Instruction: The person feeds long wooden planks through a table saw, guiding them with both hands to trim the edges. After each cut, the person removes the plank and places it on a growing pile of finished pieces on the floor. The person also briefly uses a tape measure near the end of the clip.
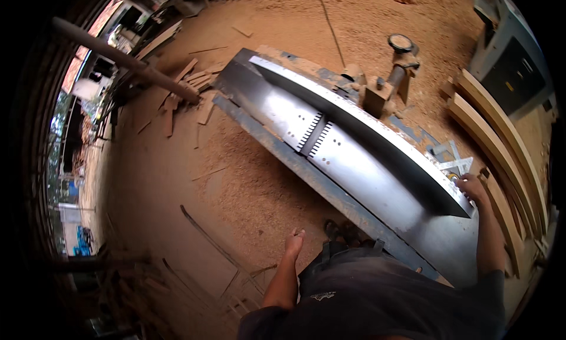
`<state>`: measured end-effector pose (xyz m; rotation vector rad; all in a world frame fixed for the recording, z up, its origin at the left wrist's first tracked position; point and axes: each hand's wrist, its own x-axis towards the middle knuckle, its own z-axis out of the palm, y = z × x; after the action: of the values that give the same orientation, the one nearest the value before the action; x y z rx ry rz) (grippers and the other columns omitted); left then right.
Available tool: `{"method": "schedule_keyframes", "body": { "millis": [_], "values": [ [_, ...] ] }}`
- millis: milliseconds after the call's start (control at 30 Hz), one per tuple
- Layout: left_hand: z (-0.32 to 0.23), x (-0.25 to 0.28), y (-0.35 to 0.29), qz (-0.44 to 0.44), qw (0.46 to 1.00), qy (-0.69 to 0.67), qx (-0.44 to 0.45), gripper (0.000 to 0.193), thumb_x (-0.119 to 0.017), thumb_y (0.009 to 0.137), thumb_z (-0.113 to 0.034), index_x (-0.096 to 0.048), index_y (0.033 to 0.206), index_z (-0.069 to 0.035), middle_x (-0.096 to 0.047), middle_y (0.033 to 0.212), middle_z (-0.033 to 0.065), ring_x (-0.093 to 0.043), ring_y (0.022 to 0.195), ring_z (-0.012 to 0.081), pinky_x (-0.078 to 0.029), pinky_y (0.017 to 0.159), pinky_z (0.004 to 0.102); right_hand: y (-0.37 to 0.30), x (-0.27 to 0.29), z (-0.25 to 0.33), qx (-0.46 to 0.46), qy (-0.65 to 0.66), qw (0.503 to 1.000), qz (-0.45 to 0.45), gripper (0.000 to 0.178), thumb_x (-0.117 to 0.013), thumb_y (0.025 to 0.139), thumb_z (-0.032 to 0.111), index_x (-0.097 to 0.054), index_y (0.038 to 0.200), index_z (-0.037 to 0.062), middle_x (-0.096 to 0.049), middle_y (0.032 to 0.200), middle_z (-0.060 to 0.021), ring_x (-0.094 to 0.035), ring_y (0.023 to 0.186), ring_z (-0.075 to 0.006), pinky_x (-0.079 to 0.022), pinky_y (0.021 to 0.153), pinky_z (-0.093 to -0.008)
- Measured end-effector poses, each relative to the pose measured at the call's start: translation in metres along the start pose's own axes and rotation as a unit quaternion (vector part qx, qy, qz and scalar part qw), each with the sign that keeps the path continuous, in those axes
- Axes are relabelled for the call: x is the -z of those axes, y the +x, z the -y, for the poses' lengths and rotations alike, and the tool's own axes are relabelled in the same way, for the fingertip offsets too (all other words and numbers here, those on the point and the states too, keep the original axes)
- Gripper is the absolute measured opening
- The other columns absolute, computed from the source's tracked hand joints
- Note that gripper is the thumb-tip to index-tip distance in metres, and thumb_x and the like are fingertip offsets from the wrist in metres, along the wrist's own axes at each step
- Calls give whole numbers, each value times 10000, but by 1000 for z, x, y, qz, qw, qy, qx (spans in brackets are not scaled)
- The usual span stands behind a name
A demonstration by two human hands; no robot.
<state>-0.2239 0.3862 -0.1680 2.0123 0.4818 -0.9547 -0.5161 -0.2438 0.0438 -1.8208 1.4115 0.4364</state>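
Observation:
A long jointer with a shiny metal bed point(365, 178) runs diagonally in front of me, a slotted cutter gap point(314, 136) across its middle. Its tall fence point(359, 119) stands along the far side. My right hand point(473, 188) reaches to the right end of the fence, fingers stretched toward a small round yellow-and-dark thing point(453, 177), perhaps a tape measure; whether they touch it is unclear. Beside it lie a pale triangular square point(458, 165) and other flat tools. My left hand point(294, 242) hangs free near my waist, its fingers curled with nothing visible in them.
Curved wooden pieces point(501, 142) stand at the right, near a grey machine cabinet point(513, 63). A post point(127, 60) slants at the left beside scrap wood point(197, 80). Sawdust covers the floor. A handwheel point(400, 43) rises behind the fence.

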Motion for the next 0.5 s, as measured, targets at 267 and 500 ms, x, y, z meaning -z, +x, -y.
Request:
{"method": "schedule_keyframes", "body": {
  "millis": [267,500],
  "values": [
    [96,104,-64,-177,971,-160,25,240,-632,985,-215,-627,1075,7,-532,814,14,-539,735,151,-451,679,327,172,-17,-110,124,-305,941,-76,660,-780,805,444,-695,1028,-171,-740,1054,-316,-729,1059,-407,-576,880,-494],
    [179,145,-159,-65,974,-15,217,671,-612,981,-269,-441,1537,65,-670,1218,205,-680,902,277,-544,842,413,129,-15,-63,-11,-276,946,-168,580,-714,828,452,-741,1036,-88,-711,1160,-324,-678,1145,-485,-554,909,-520]
  ]
}}
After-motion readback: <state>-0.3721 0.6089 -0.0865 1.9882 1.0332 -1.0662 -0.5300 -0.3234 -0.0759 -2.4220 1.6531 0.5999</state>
